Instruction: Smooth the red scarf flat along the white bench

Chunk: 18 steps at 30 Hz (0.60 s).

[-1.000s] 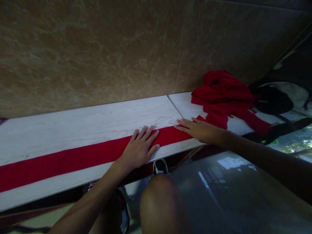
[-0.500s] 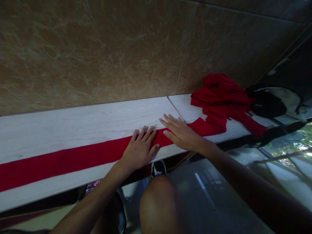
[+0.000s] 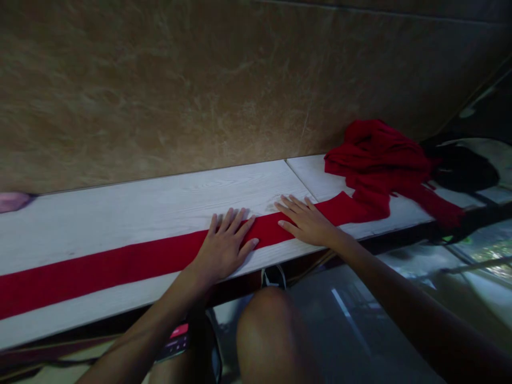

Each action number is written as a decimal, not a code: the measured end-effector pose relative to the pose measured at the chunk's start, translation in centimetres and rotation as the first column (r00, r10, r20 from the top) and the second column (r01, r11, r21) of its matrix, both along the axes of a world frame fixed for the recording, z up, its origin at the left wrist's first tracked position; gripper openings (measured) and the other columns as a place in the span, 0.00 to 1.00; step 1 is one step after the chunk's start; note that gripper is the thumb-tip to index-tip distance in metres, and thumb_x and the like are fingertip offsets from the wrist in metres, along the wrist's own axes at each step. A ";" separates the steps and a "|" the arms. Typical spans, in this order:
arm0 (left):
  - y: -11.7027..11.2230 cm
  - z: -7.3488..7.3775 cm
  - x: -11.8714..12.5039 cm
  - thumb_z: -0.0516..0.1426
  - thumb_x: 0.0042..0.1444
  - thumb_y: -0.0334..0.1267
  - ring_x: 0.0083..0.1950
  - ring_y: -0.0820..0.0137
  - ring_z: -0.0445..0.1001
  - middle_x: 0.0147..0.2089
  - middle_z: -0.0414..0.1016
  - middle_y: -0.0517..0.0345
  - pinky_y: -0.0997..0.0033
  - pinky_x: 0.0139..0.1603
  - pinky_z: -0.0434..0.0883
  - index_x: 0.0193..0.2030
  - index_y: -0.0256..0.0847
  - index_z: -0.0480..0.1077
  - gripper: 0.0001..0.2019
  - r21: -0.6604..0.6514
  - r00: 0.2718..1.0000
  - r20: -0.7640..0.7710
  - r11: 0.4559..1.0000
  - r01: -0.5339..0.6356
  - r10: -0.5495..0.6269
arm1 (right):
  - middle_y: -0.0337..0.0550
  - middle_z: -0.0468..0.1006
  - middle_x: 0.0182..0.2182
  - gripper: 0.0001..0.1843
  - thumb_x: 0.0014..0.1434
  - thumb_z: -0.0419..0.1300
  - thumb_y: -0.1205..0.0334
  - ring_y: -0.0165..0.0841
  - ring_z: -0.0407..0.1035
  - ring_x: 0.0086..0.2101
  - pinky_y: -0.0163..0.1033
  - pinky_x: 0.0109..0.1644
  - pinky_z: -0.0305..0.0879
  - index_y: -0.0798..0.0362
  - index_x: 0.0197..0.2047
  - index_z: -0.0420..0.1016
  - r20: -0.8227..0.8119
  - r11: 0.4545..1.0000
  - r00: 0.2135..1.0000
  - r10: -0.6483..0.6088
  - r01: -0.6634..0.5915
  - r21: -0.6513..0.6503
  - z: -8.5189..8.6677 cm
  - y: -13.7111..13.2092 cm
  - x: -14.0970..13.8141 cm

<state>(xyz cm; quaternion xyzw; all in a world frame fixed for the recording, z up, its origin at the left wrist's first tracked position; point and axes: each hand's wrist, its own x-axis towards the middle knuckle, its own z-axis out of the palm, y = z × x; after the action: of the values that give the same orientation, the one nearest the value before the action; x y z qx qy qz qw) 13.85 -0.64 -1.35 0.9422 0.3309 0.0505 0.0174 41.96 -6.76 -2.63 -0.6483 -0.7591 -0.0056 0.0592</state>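
A long red cloth strip, likely a scarf, (image 3: 132, 261) lies flat along a white wood-grain bench (image 3: 120, 213). My left hand (image 3: 224, 242) rests palm down on the strip, fingers spread and fingertips reaching past its far edge. To its right, my right hand (image 3: 306, 221) also lies flat across the cloth with its fingers apart. A short stretch of red shows between the two hands. Beyond my right hand the strip runs into a crumpled red heap (image 3: 376, 154) with a fringed end hanging toward the bench's front edge.
A brown marbled wall (image 3: 180, 96) rises behind the bench. A black bag or cap-like item (image 3: 466, 168) sits right of the heap. A pink object (image 3: 14, 201) is at the far left. My knee (image 3: 268, 330) and a shoe (image 3: 274, 277) are below the bench edge.
My hands have moved slightly apart along the strip, both still flat on it. The view has shifted left, bringing the pink object into sight.
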 end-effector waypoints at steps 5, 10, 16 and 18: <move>-1.1 1.0 -3.4 0.43 0.76 0.55 0.83 0.47 0.45 0.82 0.50 0.50 0.30 0.79 0.46 0.79 0.48 0.56 0.30 0.047 0.994 -0.044 0.994 -0.102 0.104 | 0.50 0.56 0.76 0.35 0.76 0.41 0.41 0.49 0.51 0.74 0.67 0.73 0.52 0.46 0.77 0.59 0.001 0.997 0.999 0.034 -0.034 0.076 -1.7 0.5 0.8; -0.5 1.2 -7.3 0.43 0.76 0.56 0.83 0.49 0.45 0.82 0.48 0.52 0.32 0.79 0.47 0.80 0.50 0.53 0.30 -0.053 0.982 -0.067 0.982 -0.180 0.177 | 0.48 0.58 0.76 0.34 0.75 0.41 0.42 0.50 0.52 0.73 0.67 0.73 0.53 0.44 0.77 0.60 0.019 0.994 0.999 0.039 -0.040 0.097 -2.8 1.0 1.4; 1.4 0.6 -16.2 0.42 0.76 0.54 0.83 0.49 0.42 0.83 0.45 0.53 0.30 0.78 0.45 0.81 0.51 0.50 0.30 -0.058 0.938 -0.092 0.939 -0.339 0.333 | 0.50 0.60 0.75 0.37 0.74 0.41 0.38 0.53 0.54 0.72 0.69 0.71 0.56 0.44 0.77 0.60 0.016 0.995 1.000 0.026 -0.027 0.098 -3.4 1.3 1.7; 2.0 0.5 -20.2 0.42 0.76 0.54 0.83 0.49 0.42 0.83 0.44 0.54 0.30 0.78 0.46 0.81 0.52 0.50 0.30 -0.041 0.905 -0.094 0.907 -0.419 0.414 | 0.51 0.61 0.74 0.37 0.74 0.40 0.37 0.54 0.55 0.72 0.69 0.70 0.57 0.44 0.77 0.61 -0.002 0.991 0.999 0.040 -0.039 0.127 -4.0 1.3 2.2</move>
<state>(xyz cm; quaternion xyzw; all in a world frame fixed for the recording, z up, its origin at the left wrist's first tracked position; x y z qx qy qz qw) -6.35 1.36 -0.82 0.8502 0.5261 0.0036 0.0209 44.16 -5.46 -6.59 -0.6280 -0.7698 -0.0510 0.1022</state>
